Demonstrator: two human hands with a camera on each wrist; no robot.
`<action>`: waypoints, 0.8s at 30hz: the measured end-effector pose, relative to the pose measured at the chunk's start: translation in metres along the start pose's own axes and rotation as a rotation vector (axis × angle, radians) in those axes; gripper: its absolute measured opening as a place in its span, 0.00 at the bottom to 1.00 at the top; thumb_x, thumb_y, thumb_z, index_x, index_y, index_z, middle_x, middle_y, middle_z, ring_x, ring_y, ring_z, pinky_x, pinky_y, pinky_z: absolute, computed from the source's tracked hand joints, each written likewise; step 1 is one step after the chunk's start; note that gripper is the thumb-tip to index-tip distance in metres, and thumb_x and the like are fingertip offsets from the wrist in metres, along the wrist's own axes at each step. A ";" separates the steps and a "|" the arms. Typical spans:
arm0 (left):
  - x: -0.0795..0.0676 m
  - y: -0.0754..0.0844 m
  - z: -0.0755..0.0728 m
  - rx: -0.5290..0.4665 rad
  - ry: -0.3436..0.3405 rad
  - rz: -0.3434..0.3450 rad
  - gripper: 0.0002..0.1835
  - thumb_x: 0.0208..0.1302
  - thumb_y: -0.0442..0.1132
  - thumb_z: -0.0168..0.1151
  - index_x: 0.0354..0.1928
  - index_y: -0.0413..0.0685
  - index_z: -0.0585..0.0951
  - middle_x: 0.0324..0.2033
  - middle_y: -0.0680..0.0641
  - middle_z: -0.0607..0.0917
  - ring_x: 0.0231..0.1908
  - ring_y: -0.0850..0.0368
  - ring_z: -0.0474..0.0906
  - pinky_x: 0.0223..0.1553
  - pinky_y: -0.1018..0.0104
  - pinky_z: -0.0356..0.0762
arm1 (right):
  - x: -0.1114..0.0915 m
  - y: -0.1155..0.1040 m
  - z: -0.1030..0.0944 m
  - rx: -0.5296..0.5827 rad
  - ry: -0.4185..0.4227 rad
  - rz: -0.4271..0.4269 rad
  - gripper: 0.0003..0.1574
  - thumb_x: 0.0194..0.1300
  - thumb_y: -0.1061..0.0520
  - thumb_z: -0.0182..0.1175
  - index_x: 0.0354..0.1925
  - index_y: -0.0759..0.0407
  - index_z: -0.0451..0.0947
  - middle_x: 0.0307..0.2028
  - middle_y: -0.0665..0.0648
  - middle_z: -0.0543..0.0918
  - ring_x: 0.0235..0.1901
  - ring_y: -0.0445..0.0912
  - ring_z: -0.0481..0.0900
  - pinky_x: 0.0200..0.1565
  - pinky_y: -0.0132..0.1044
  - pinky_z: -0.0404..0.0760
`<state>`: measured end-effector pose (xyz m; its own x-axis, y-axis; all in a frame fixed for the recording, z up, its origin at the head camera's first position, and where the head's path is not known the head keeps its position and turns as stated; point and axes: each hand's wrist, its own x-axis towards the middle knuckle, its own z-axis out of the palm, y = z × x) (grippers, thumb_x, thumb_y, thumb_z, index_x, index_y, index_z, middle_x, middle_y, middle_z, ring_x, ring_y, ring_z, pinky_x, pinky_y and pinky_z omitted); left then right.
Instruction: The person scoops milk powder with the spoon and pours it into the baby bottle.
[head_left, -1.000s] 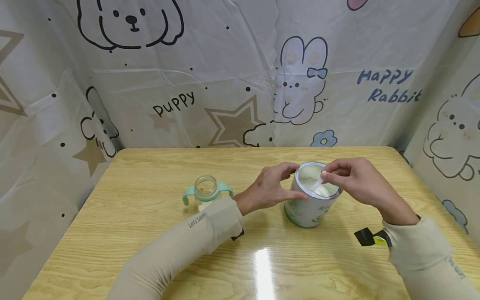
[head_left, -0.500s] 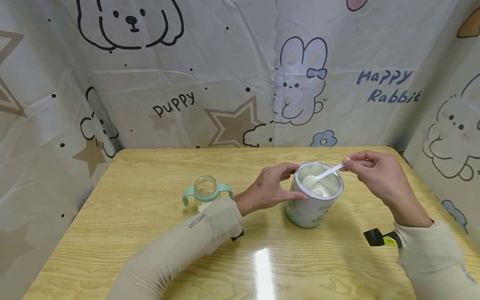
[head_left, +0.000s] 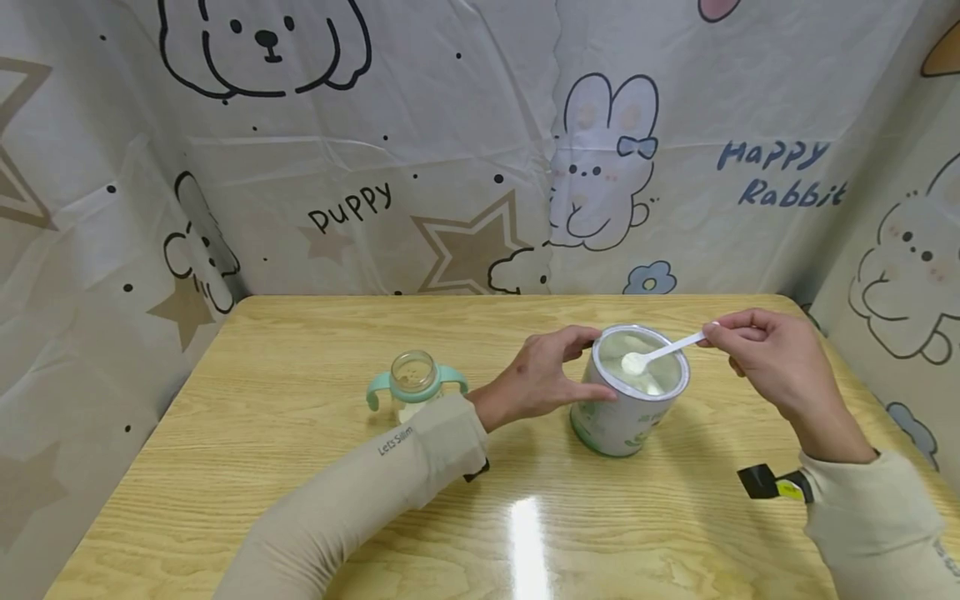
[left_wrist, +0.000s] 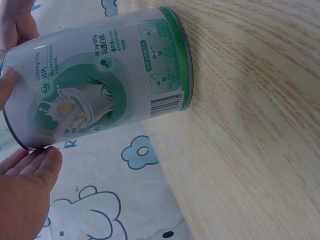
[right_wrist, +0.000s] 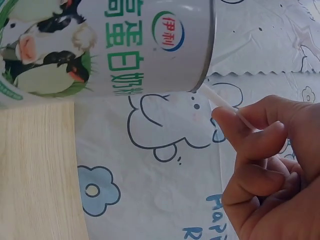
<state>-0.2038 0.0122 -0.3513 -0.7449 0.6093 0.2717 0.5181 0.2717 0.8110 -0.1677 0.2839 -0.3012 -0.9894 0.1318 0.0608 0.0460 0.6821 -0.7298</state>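
Observation:
A white-and-green can of milk powder stands on the table with its top off; pale powder shows inside. My left hand holds it near the rim, thumb on the near side and fingers on the far side. Between thumb and fingers, my right hand pinches the handle of a white scoop. White powder fills the scoop's bowl, which is over the can's mouth. In the right wrist view the scoop's handle slants past the rim, and the other fingers curl in.
A lidless baby bottle with mint-green handles stands left of the can, partly hidden by the left sleeve. Behind the wooden table hangs a printed cloth, which also runs along both sides.
My right hand has moved right and drawn the scoop out of the powder, its bowl now loaded and visible. The left hand keeps its hold on the can.

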 end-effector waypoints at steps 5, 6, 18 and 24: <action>-0.001 0.000 -0.001 0.006 -0.002 0.012 0.39 0.52 0.39 0.79 0.64 0.37 0.72 0.62 0.41 0.78 0.65 0.56 0.72 0.62 0.77 0.68 | 0.001 -0.001 -0.001 0.039 0.005 0.007 0.26 0.73 0.43 0.58 0.50 0.65 0.78 0.26 0.33 0.82 0.23 0.40 0.71 0.19 0.34 0.67; -0.002 0.000 -0.002 0.005 -0.001 0.011 0.39 0.52 0.39 0.79 0.64 0.37 0.72 0.62 0.42 0.78 0.65 0.56 0.72 0.62 0.77 0.68 | 0.002 -0.001 -0.001 0.049 0.004 0.008 0.25 0.73 0.44 0.58 0.50 0.65 0.78 0.26 0.32 0.82 0.23 0.40 0.71 0.19 0.34 0.67; -0.005 0.002 -0.010 0.005 0.023 -0.050 0.44 0.48 0.42 0.81 0.66 0.36 0.70 0.66 0.40 0.74 0.66 0.54 0.71 0.61 0.77 0.69 | 0.003 -0.010 -0.004 0.170 -0.006 0.027 0.21 0.74 0.47 0.58 0.50 0.64 0.75 0.28 0.31 0.83 0.22 0.39 0.70 0.22 0.28 0.72; -0.010 0.001 -0.015 0.000 0.032 -0.074 0.45 0.49 0.41 0.81 0.67 0.37 0.70 0.66 0.40 0.74 0.66 0.54 0.71 0.61 0.77 0.70 | 0.003 -0.015 -0.003 0.195 0.001 0.025 0.20 0.74 0.47 0.59 0.51 0.62 0.75 0.29 0.31 0.84 0.23 0.39 0.71 0.24 0.28 0.71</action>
<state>-0.2022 -0.0047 -0.3448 -0.7943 0.5633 0.2275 0.4610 0.3151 0.8295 -0.1710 0.2764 -0.2885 -0.9881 0.1477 0.0421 0.0425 0.5263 -0.8492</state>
